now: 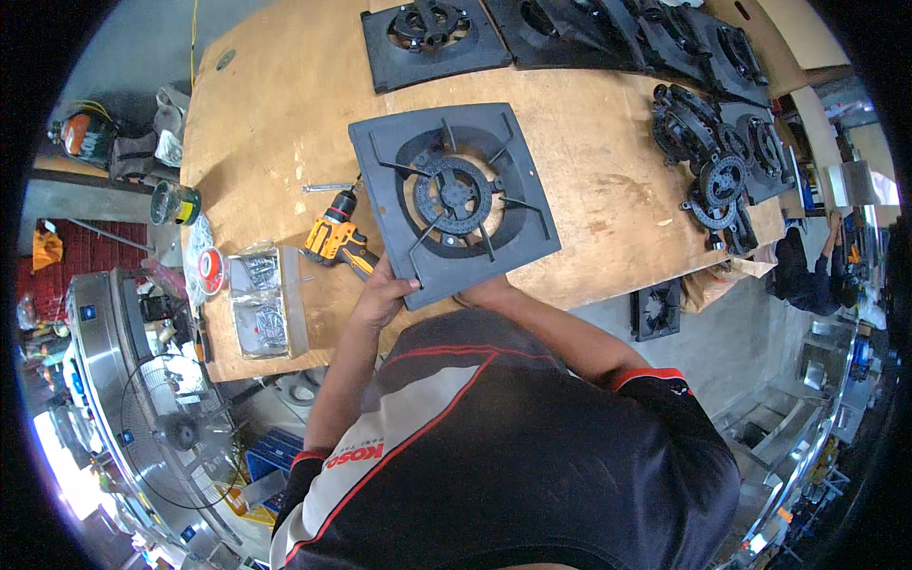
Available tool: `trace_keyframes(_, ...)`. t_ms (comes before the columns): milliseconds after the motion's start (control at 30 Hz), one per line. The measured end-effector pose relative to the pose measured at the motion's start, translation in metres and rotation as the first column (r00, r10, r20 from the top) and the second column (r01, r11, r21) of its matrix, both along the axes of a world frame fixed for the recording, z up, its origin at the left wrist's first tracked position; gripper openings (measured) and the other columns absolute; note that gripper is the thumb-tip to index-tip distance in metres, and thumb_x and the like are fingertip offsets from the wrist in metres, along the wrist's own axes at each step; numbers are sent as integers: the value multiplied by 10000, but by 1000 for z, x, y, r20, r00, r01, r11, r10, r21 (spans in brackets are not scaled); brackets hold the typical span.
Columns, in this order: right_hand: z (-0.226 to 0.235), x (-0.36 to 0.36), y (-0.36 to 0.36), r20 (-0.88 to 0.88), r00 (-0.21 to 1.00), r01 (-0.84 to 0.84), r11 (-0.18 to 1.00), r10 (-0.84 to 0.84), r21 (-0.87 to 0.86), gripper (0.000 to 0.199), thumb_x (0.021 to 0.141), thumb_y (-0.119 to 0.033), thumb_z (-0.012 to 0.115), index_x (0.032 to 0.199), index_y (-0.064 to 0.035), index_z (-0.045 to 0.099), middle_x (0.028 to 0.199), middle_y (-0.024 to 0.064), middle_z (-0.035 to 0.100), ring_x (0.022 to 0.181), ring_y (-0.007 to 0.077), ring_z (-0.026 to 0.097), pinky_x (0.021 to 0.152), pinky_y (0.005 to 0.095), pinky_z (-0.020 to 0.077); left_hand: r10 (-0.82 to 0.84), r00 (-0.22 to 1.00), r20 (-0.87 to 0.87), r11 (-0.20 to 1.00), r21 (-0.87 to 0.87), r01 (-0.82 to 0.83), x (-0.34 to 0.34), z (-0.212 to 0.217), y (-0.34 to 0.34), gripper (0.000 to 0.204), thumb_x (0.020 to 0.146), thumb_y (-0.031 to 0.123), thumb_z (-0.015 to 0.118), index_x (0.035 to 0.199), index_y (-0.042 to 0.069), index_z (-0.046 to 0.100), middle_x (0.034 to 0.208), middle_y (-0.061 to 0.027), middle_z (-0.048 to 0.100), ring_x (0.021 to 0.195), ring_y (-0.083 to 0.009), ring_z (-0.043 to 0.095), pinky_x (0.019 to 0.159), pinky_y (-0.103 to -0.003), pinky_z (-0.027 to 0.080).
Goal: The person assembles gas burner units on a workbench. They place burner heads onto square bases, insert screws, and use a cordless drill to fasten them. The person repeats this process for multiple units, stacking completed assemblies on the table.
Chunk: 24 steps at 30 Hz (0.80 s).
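A square dark cast-iron stove burner plate (pixel 523 211) is raised and slightly turned over the near part of the wooden table. A round slotted burner ring (pixel 484 201) sits in its middle opening, with pot-support ribs around it. My left hand (pixel 385 293) is closed on the plate's near left corner, thumb on top. My right hand (pixel 486 289) reaches beneath the near edge; the plate hides its fingers. Left of the plate, a yellow-and-black cordless drill (pixel 334 239) lies on its side, partly behind the plate. A thin metal tool (pixel 326 187) lies beyond the drill.
More burner plates (pixel 438 66) line the table's far edge. Loose black burner rings (pixel 714 180) are heaped at the right. A divided box of screws (pixel 263 302), a tape roll (pixel 211 270) and a jar (pixel 175 203) stand left. A fan (pixel 178 430) stands lower left; another person (pixel 807 271) is far right.
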State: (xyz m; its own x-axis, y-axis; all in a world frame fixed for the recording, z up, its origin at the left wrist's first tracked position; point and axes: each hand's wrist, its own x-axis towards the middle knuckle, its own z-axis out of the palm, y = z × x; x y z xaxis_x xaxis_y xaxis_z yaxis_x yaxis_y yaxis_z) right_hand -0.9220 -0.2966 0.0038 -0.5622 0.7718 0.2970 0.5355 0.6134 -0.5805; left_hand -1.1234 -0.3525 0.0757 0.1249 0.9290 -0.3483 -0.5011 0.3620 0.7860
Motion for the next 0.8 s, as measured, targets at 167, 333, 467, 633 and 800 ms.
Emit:
trace_keyframes(167, 3, 5, -5, -2, 1000, -26, 995, 26, -97, 391, 795, -181, 616, 1171, -79, 644, 1215, 187, 621, 1160, 385, 555, 1016, 486, 417, 42, 998, -48, 998, 51, -39, -8, -10, -1, 838, 739, 96, 700, 1475, 17, 307, 1397, -112, 497, 1294, -265, 486, 1107, -386, 346)
trace_keyframes(333, -29, 37, -13, 140, 989, -28, 980, 56, -197, 374, 811, -133, 557, 1169, -64, 640, 1173, 197, 637, 1125, 424, 566, 1000, 502, 421, 161, 981, -110, 986, 55, -156, -23, 24, 33, 754, 860, 268, 627, 1483, -4, 303, 1425, -135, 487, 1288, -266, 498, 1080, -421, 391)
trace_keyframes(467, -11, 59, -13, 216, 963, -163, 987, 161, -10, 329, 829, -136, 552, 1135, -67, 652, 1160, 211, 636, 1106, 437, 569, 983, 522, 422, 94, 971, -220, 994, -28, -103, -34, 17, 77, 549, 907, 235, 629, 1366, -7, 452, 1296, -122, 581, 1163, -247, 578, 992, -413, 464)
trace_keyframes(633, 12, 56, -13, 111, 992, -64, 995, 56, 70, 269, 829, -180, 589, 1056, -70, 682, 1139, 212, 636, 1094, 439, 569, 951, 528, 435, -56, 963, -263, 993, -116, 26, -33, 24, 99, 381, 911, 152, 637, 1245, -10, 554, 1156, -113, 655, 1057, -240, 624, 956, -378, 488)
trace_keyframes(800, -27, 65, -19, 247, 969, 23, 998, -7, -61, 309, 860, -197, 565, 1133, -76, 646, 1237, 181, 595, 1199, 390, 525, 1024, 483, 410, -86, 982, -170, 996, -38, 81, -33, 27, 94, 429, 915, 89, 594, 1322, -30, 526, 1277, -149, 621, 1210, -267, 579, 1055, -385, 437)
